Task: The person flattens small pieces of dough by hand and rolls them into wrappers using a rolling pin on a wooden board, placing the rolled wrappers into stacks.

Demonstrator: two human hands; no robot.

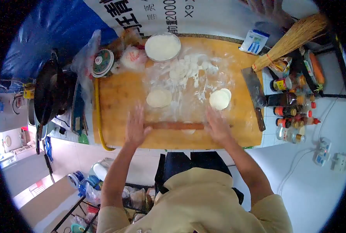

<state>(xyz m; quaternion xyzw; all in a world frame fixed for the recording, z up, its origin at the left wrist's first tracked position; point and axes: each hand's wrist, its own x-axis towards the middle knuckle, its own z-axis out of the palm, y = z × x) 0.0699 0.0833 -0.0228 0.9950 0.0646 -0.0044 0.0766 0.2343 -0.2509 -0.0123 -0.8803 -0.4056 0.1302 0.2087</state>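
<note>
A wooden rolling pin point(175, 126) lies crosswise near the front of the floured wooden board point(118, 97). My left hand point(136, 126) is flat at its left end, fingers stretched forward. Over the right end lies my right hand point(218, 125), also flat with fingers extended and slightly blurred. A small piece of dough point(188, 131) shows beneath the middle of the pin. Beyond my left hand rests a flat round dough wrapper point(159, 98). Overlapping rolled wrappers point(219, 99) lie just past my right fingertips. Several small floured dough pieces point(186, 70) cluster farther back.
A bowl of flour point(163, 47) stands at the back edge. A cleaver point(254, 99) lies along the board's right side, near a straw broom point(293, 39) and several condiment bottles point(285, 112). Left are a lidded container point(103, 62) and a dark wok point(48, 89).
</note>
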